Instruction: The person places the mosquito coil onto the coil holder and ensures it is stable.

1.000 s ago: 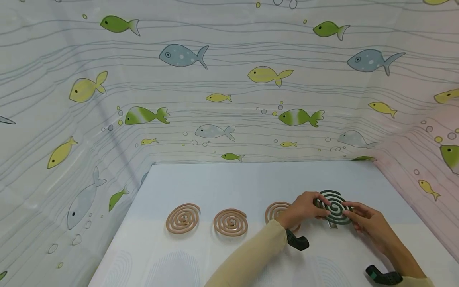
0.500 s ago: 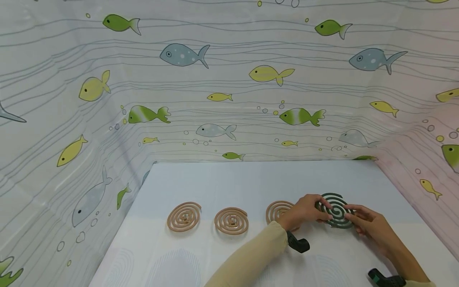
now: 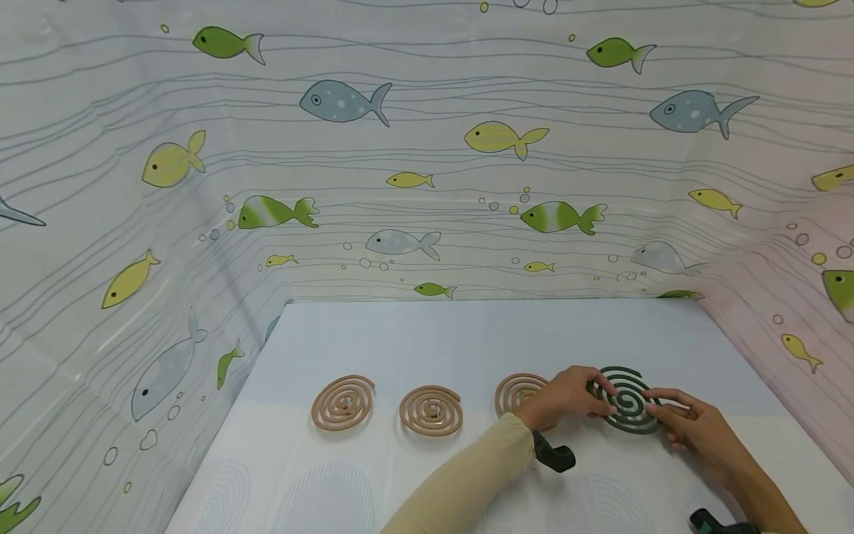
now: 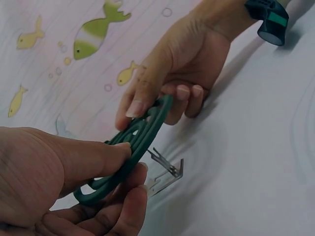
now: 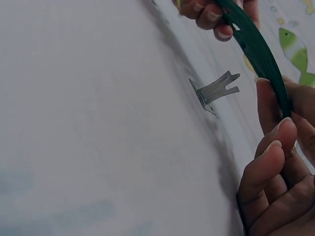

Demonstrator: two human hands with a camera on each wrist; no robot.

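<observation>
A dark green mosquito coil (image 3: 629, 404) is held tilted above the table's right side. My left hand (image 3: 572, 394) pinches its left edge, thumb on top, and my right hand (image 3: 697, 424) pinches the opposite edge. Under the coil a small metal coil stand (image 5: 216, 93) rests on the table, its forked tip pointing up; a gap separates tip and coil in the right wrist view. The left wrist view shows the same coil (image 4: 142, 135) edge-on beside the stand (image 4: 170, 172). In the head view the coil hides the stand.
Two brown mosquito coils (image 3: 342, 403) (image 3: 431, 411) sit on small metal stands to the left. A third brown coil (image 3: 514, 391) is partly covered by my left hand and wrist. Fish-patterned sheeting (image 3: 400, 148) walls the white table (image 3: 427, 334) at the back and sides.
Both hands have brought the green coil slightly down and toward me. The metal stand, visible below it a second ago in the head view, is now covered. The brown coils stay put.
</observation>
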